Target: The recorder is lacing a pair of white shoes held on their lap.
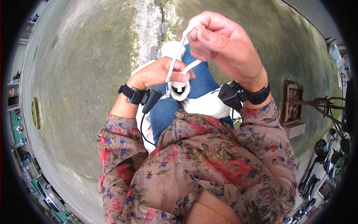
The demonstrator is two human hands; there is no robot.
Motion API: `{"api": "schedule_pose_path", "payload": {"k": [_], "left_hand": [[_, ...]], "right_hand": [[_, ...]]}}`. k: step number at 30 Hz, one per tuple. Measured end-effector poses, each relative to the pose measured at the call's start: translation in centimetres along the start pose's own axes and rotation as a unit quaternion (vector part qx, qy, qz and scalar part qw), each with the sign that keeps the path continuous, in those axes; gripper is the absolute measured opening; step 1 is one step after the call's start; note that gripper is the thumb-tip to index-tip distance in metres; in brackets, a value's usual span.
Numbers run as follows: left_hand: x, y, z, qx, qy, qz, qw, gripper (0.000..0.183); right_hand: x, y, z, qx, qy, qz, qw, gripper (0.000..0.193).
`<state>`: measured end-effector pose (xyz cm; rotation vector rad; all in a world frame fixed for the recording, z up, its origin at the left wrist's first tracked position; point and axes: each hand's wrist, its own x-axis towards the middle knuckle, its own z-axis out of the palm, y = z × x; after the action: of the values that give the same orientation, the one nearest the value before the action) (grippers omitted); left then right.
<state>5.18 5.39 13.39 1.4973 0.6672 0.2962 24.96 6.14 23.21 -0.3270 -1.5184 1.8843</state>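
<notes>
A white shoe (181,96) rests upright at my lap, its dark opening turned toward me. My left hand (164,72) is closed at its upper part, thumb lying over the lacing area; the fingertips are partly hidden. From there a flat white shoelace (172,67) rises in a long loop to my right hand (227,46). That hand is raised higher and farther out, pinching the lace between thumb and fingers. A second stretch of lace runs from the shoe up toward the right hand's lower fingers.
White cloth or sheeting (209,105) lies across my blue jeans (164,115). Beyond my knees is a rounded white thing (172,48). Stained concrete floor (85,74) spreads around me. At right stand a brick-edged planter (293,102) and parked motorbikes (320,149).
</notes>
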Motion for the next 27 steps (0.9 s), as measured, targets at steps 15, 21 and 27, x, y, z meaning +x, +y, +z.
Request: {"api": "schedule_pose_path", "payload": {"k": [15, 21, 27], "left_hand": [[-9.3, -7.0, -5.3, -0.204, 0.539, -0.034, 0.816, 0.023], [-5.0, -8.3, 1.8, -0.042, 0.405, -0.162, 0.899, 0.022], [-3.1, -10.1, 4.6, 0.025, 0.375, -0.149, 0.915, 0.021]], "right_hand": [[-7.3, 13.4, -6.7, -0.291, 0.174, 0.245, 0.908, 0.026], [-8.2, 18.3, -4.8, -0.462, 0.065, 0.182, 0.866, 0.018], [-7.5, 19.8, -4.8, -0.598, 0.133, 0.087, 0.785, 0.017]]}}
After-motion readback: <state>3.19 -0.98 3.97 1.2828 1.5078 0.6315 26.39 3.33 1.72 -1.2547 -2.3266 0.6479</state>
